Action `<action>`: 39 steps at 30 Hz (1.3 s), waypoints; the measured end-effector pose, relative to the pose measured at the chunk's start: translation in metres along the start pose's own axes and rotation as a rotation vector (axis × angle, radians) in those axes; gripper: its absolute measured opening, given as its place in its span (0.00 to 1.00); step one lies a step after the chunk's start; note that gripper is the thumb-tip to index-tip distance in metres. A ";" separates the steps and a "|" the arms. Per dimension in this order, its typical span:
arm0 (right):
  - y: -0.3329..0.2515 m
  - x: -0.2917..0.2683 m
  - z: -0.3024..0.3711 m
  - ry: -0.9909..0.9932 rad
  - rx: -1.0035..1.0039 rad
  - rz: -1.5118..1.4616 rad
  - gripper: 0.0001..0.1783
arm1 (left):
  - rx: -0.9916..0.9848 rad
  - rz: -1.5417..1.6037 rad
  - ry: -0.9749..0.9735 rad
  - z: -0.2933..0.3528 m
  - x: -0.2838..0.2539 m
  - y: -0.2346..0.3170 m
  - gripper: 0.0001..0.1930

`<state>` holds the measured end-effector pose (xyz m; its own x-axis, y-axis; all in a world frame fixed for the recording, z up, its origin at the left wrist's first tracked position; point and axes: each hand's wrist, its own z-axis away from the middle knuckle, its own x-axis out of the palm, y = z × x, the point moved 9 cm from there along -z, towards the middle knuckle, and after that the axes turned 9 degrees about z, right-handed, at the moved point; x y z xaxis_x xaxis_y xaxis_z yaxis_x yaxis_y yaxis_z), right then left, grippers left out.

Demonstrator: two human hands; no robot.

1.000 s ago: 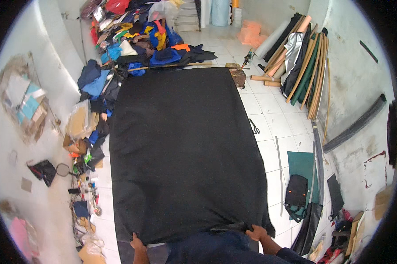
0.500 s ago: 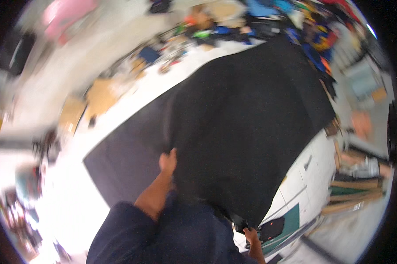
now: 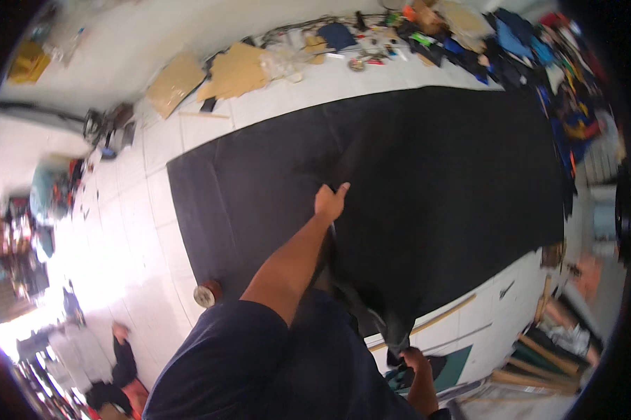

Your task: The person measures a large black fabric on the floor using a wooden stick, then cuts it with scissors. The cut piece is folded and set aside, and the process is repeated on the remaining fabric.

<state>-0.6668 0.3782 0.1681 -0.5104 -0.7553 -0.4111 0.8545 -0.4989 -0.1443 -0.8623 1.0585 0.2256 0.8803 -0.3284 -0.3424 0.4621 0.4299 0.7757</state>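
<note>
A wide sheet of black cloth [image 3: 462, 168] covers most of the large white-tiled surface in front of me, with creases and a raised fold near its middle. My left hand [image 3: 329, 203] is closed on that fold, the thumb sticking up and the arm stretched forward. Near my body on the right, my right hand [image 3: 415, 358] grips a bunched, hanging part of the cloth's near edge. Folds run between the two hands. The fingers of the right hand are partly hidden by the cloth.
A spool [image 3: 205, 295] stands by the cloth's near left corner. Brown sheets [image 3: 233, 71] and small items line the far edge. Coloured cloth [image 3: 574, 105] is heaped at far right. A wooden strip [image 3: 445, 313], green mat [image 3: 455, 369] and scissors [image 3: 506, 289] lie at near right.
The view has turned, and the scene looks sharper. My left hand is farther forward, with more flat cloth showing on its left. Both hands stay closed on the cloth.
</note>
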 end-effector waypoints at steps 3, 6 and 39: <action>-0.066 0.030 -0.008 -0.074 0.362 -0.532 0.19 | -0.049 -0.133 0.075 -0.007 -0.058 -0.018 0.38; -0.114 0.069 0.002 0.178 0.283 -0.345 0.19 | 0.166 -0.048 -0.126 0.014 -0.047 0.039 0.37; -0.690 0.302 0.097 -0.048 0.906 -1.029 0.18 | 0.482 -1.181 -0.212 -0.081 -0.527 -0.218 0.25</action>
<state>-1.4198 0.4529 0.2309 -0.8888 0.1170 -0.4431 -0.2605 -0.9245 0.2784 -1.4184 1.2062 0.1945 -0.0864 -0.4448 -0.8914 0.8196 -0.5405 0.1902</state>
